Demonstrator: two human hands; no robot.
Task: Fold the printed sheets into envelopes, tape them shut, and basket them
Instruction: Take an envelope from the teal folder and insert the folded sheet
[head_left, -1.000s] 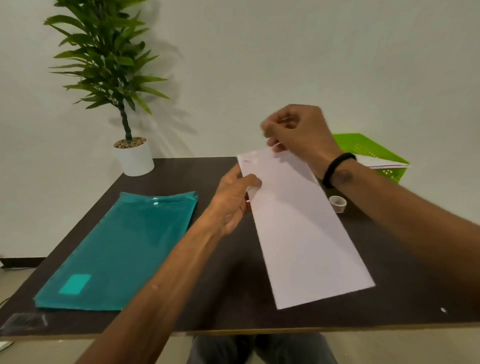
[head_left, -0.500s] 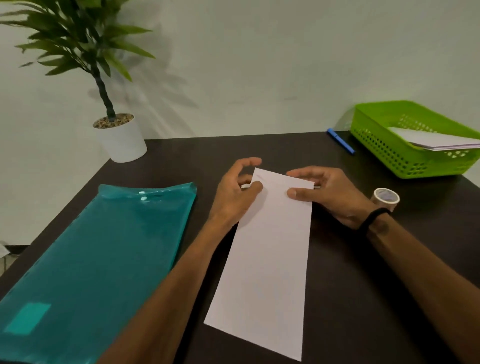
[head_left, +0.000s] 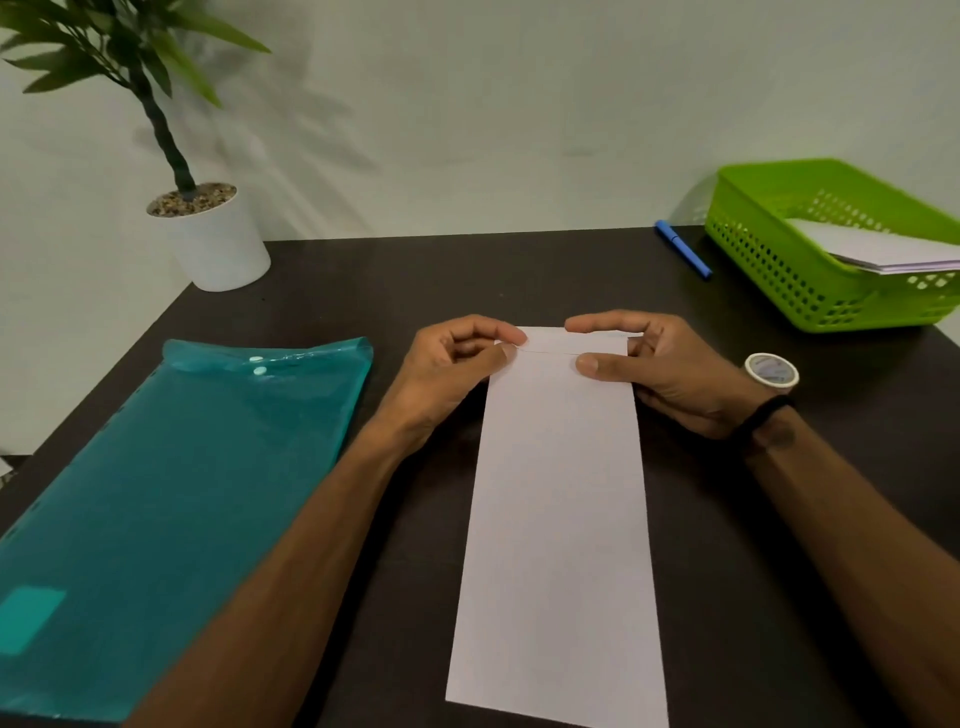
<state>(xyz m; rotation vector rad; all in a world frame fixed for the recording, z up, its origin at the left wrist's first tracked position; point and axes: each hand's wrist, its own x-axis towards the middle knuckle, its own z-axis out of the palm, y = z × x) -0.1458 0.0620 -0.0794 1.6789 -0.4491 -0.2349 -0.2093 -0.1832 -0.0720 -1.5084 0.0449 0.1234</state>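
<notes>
Long white folded sheet (head_left: 558, 519) flat on dark table, far end near green basket (head_left: 769, 270) with envelopes.

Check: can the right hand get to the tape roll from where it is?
Probably yes. The tape roll sits on the table just outside the right hand, with nothing between them. But that hand pinches the folded sheet and must let go first.

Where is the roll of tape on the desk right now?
In the head view the roll of tape stands on the dark table, right of centre, just beyond the right hand's wrist and in front of the green basket.
</notes>
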